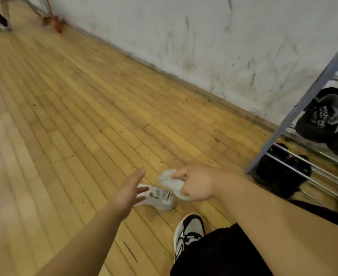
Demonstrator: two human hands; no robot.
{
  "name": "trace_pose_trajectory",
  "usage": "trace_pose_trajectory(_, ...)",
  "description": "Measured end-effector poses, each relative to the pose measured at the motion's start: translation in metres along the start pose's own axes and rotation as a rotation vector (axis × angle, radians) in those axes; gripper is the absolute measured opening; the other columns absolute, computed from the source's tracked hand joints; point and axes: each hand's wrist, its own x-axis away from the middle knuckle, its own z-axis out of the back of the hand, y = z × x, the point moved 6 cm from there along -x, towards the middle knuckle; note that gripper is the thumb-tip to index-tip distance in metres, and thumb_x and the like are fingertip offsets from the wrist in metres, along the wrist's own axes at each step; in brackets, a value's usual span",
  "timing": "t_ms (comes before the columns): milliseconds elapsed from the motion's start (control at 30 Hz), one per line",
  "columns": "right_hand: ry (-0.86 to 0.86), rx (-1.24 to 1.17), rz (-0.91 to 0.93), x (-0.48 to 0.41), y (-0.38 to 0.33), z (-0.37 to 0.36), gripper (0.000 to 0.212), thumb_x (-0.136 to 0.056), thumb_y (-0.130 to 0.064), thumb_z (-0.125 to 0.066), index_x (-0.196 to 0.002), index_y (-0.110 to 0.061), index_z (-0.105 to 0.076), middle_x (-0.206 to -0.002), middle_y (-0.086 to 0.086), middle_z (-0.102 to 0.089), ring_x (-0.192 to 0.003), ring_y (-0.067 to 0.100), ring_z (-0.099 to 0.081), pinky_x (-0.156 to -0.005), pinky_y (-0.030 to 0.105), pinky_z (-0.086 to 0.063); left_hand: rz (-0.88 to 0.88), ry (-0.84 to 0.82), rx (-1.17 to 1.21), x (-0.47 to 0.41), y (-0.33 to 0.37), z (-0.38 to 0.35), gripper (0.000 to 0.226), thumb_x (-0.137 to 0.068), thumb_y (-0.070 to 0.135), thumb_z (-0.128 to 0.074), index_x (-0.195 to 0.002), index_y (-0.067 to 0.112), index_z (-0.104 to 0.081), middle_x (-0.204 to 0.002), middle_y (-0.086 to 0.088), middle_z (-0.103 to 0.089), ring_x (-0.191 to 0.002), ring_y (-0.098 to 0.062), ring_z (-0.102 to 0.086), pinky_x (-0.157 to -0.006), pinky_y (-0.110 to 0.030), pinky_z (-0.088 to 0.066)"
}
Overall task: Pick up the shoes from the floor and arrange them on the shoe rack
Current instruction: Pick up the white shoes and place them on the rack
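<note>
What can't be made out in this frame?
Head view:
- Held white shoe: partly hidden by the right hand, blurred.
- Floor shoe: one end covered by the left hand.
- Shoe rack: cut off by right edge; free space unknown.
- Top-left corner objects: motion-blurred.

We see a floor of narrow wood strips, yellow, smooth and faintly glossy, with dark scratches. The wall is matt white paint, scuffed and streaked grey. The rack has a dull grey painted metal frame and bright chromed rods. The black shoes on it look matt, perhaps cloth with a fuzzy collar; blur hides the weave. The white shoe in the right hand shows a pale, matt, rubbery-looking sole.
</note>
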Motion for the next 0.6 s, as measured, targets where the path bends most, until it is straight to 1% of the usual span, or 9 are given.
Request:
trace_pose_trajectory(33,-0.004,0.016,-0.021,-0.009,0.003,-0.002,0.060,-0.099,-0.013,-0.056,-0.155,-0.027,-0.040,-0.151,0.002,-0.050,-0.084,0.007,-0.056,-0.055,0.015,-0.041,0.041,0.068,-0.056,-0.007,-0.023,0.010,0.070,-0.086,0.069,-0.062,-0.148,0.037,-0.050,-0.153,0.002,-0.048,-0.121,-0.026,-0.062,-0.099,-0.047,-0.052)
trace_pose_trajectory(67,0.011,0.024,-0.037,-0.014,0.004,0.000,0.061,-0.097,-0.014,-0.057,-0.154,-0.026,-0.040,-0.147,0.003,-0.054,-0.085,0.008,-0.057,-0.059,0.018,-0.045,0.075,0.114,-0.134,-0.012,-0.041,0.013,0.071,-0.089,0.066,-0.062,-0.151,0.035,-0.047,-0.154,-0.001,-0.048,-0.125,-0.029,-0.059,-0.103,-0.047,-0.050)
trace_pose_trajectory(133,0.037,0.006,-0.074,-0.023,0.013,0.006,0.063,-0.093,-0.016,-0.062,-0.153,-0.026,-0.044,-0.148,0.004,-0.052,-0.109,0.017,-0.061,-0.085,0.029,-0.055,0.091,0.138,-0.340,-0.024,-0.069,0.012,0.079,-0.089,0.064,-0.063,-0.157,0.030,-0.040,-0.159,-0.007,-0.044,-0.136,-0.032,-0.051,-0.110,-0.044,-0.044)
trace_pose_trajectory(167,0.038,0.001,-0.093,-0.028,0.018,0.007,0.062,-0.093,-0.018,-0.063,-0.152,-0.026,-0.045,-0.152,0.004,-0.049,-0.123,0.022,-0.057,-0.098,0.033,-0.052,0.072,0.127,-0.468,-0.029,-0.074,0.006,0.083,-0.089,0.063,-0.065,-0.158,0.028,-0.037,-0.161,-0.008,-0.041,-0.140,-0.032,-0.047,-0.110,-0.041,-0.043)
trace_pose_trajectory(233,0.051,0.007,-0.122,-0.038,0.030,0.013,0.060,-0.095,-0.017,-0.062,-0.152,-0.027,-0.046,-0.154,0.002,-0.048,-0.132,0.024,-0.053,-0.107,0.035,-0.048,-0.017,0.070,-0.769,-0.045,-0.077,-0.013,0.090,-0.087,0.065,-0.066,-0.161,0.027,-0.031,-0.163,-0.009,-0.035,-0.145,-0.031,-0.039,-0.111,-0.041,-0.040)
trace_pose_trajectory(300,0.086,0.030,-0.132,-0.047,0.039,0.020,0.060,-0.095,-0.011,-0.058,-0.150,-0.031,-0.046,-0.152,-0.003,-0.050,-0.130,0.023,-0.054,-0.106,0.036,-0.049,-0.084,0.003,-1.049,-0.062,-0.077,-0.031,0.098,-0.079,0.073,-0.066,-0.161,0.037,-0.026,-0.166,-0.006,-0.029,-0.148,-0.032,-0.031,-0.117,-0.049,-0.035)
trace_pose_trajectory(367,0.129,0.041,-0.136,-0.051,0.045,0.031,0.058,-0.094,-0.014,-0.058,-0.147,-0.035,-0.050,-0.148,-0.003,-0.054,-0.124,0.022,-0.058,-0.102,0.037,-0.052,-0.126,-0.050,-1.261,-0.082,-0.080,-0.043,0.102,-0.075,0.076,-0.067,-0.160,0.044,-0.021,-0.169,-0.002,-0.022,-0.152,-0.032,-0.024,-0.121,-0.054,-0.028)
trace_pose_trajectory(500,0.106,0.055,-0.100,-0.044,0.053,0.041,0.054,-0.098,-0.030,-0.056,-0.151,-0.035,-0.045,-0.149,-0.004,-0.052,-0.125,0.020,-0.055,-0.099,0.029,-0.049,-0.134,-0.238,-1.497,-0.111,-0.091,-0.061,0.110,-0.073,0.070,-0.076,-0.161,0.043,-0.015,-0.171,0.001,-0.017,-0.156,-0.034,-0.015,-0.123,-0.060,-0.018)
trace_pose_trajectory(600,0.076,0.079,-0.101,-0.046,0.062,0.042,0.057,-0.099,-0.023,-0.056,-0.152,-0.037,-0.042,-0.150,-0.003,-0.050,-0.114,0.017,-0.057,-0.088,0.027,-0.051,-0.154,-0.321,-1.682,-0.124,-0.106,-0.063,0.111,-0.077,0.064,-0.077,-0.162,0.043,-0.010,-0.171,0.003,-0.013,-0.156,-0.036,-0.013,-0.123,-0.061,-0.017)
